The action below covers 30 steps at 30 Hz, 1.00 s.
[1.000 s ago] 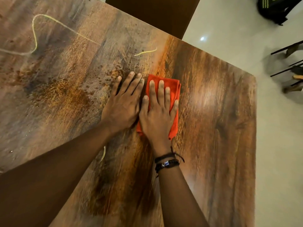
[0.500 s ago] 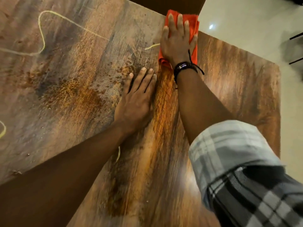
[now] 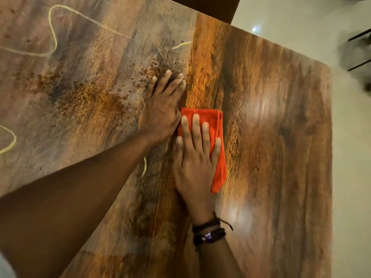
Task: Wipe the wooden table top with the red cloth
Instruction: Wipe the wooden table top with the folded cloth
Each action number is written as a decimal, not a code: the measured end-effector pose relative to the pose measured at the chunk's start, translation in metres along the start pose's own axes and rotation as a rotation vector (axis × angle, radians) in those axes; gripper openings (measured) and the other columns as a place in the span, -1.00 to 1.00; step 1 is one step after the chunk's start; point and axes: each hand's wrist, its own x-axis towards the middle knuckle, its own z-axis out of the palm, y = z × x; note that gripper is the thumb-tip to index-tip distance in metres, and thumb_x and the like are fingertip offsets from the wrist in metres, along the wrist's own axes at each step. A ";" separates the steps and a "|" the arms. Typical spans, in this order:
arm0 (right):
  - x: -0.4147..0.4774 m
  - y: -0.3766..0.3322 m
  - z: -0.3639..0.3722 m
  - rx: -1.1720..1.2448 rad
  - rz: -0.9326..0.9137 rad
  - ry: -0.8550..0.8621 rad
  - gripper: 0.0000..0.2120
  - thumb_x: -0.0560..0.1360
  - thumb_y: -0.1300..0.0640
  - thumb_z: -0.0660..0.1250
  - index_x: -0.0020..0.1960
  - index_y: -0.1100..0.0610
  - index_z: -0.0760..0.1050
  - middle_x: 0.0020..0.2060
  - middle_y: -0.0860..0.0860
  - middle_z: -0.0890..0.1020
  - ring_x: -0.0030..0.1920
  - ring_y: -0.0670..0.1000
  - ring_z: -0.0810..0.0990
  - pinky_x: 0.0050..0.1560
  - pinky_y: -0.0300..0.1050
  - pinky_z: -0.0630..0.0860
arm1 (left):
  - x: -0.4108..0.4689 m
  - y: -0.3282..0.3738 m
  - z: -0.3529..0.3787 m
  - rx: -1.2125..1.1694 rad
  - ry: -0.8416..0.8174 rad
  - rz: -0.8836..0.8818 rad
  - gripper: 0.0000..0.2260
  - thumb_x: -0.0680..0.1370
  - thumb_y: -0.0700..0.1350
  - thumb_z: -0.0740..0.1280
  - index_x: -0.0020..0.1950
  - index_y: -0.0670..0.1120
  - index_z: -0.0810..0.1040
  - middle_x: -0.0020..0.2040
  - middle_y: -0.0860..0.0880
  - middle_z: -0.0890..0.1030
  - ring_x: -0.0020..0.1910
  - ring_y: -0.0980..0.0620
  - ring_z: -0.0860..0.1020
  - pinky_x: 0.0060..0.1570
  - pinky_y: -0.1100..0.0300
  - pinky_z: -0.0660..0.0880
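The red cloth, folded into a narrow pad, lies on the wooden table top right of centre, its long axis running from the person towards the far edge. The right hand presses flat on it, 4 fingers straight and slightly spread, gripping nothing. The left hand rests flat and relaxed on bare wood, touching the cloth's far left corner. 2 dark bracelets circle the right wrist. Brown speckles and yellow lines mark the table's left side.
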 end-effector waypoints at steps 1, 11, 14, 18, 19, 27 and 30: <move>-0.007 0.000 0.001 -0.016 0.010 -0.006 -0.52 0.71 -0.08 -0.05 0.62 -0.11 0.07 0.63 -0.10 0.06 0.63 -0.06 -0.06 0.59 0.18 -0.12 | 0.000 0.000 0.000 0.011 -0.008 -0.001 -0.40 0.52 -0.03 -0.06 0.55 -0.16 0.29 0.56 -0.09 0.29 0.59 -0.13 0.10 0.55 -0.14 -0.03; 0.128 -0.004 0.007 -0.023 0.159 0.026 -0.50 0.70 -0.10 -0.09 0.63 -0.14 0.01 0.63 -0.12 0.02 0.63 -0.03 -0.06 0.56 0.28 -0.21 | 0.003 -0.001 -0.001 -0.084 -0.020 -0.003 -0.41 0.54 -0.02 -0.06 0.53 -0.20 0.31 0.54 -0.14 0.32 0.58 -0.18 0.13 0.55 -0.15 -0.06; 0.146 -0.004 0.007 -0.004 0.162 -0.014 -0.50 0.71 -0.10 -0.09 0.63 -0.15 -0.03 0.63 -0.11 -0.01 0.63 -0.02 -0.09 0.55 0.28 -0.24 | 0.001 -0.001 -0.001 -0.132 0.031 -0.037 -0.46 0.54 -0.11 0.00 0.50 -0.23 0.35 0.49 -0.17 0.38 0.56 -0.19 0.18 0.56 -0.12 -0.03; 0.125 -0.008 0.004 -0.024 0.162 -0.033 -0.51 0.71 -0.09 -0.08 0.63 -0.13 -0.04 0.63 -0.11 -0.02 0.63 -0.03 -0.09 0.56 0.25 -0.22 | -0.005 0.001 -0.007 -0.279 0.209 -0.070 -0.63 0.57 -0.20 0.14 0.31 -0.22 0.55 0.29 -0.17 0.58 0.40 -0.16 0.44 0.46 -0.11 0.25; 0.111 -0.011 0.004 -0.022 0.147 -0.027 -0.51 0.71 -0.09 -0.07 0.63 -0.13 -0.03 0.63 -0.11 -0.01 0.63 -0.03 -0.08 0.57 0.24 -0.23 | -0.013 -0.001 -0.010 -0.252 0.229 -0.064 -0.65 0.57 -0.18 0.14 0.28 -0.20 0.57 0.26 -0.15 0.60 0.37 -0.15 0.47 0.44 -0.13 0.28; -0.106 -0.036 0.014 -0.054 0.147 0.084 -0.48 0.68 -0.07 0.07 0.62 -0.07 0.12 0.61 -0.06 0.14 0.62 -0.02 0.07 0.57 0.24 0.00 | -0.156 -0.038 -0.044 0.017 0.055 0.057 -0.56 0.60 0.00 0.16 0.47 -0.09 0.41 0.48 -0.06 0.40 0.53 -0.08 0.24 0.46 -0.25 0.12; -0.169 -0.039 0.009 -0.098 0.119 0.004 -0.43 0.66 -0.11 0.06 0.63 -0.08 0.06 0.62 -0.06 0.10 0.62 -0.02 0.03 0.55 0.19 0.07 | -0.185 -0.052 -0.045 0.056 -0.047 0.048 -0.49 0.63 0.09 0.07 0.56 -0.04 0.27 0.57 -0.04 0.27 0.58 -0.06 0.12 0.51 -0.24 0.01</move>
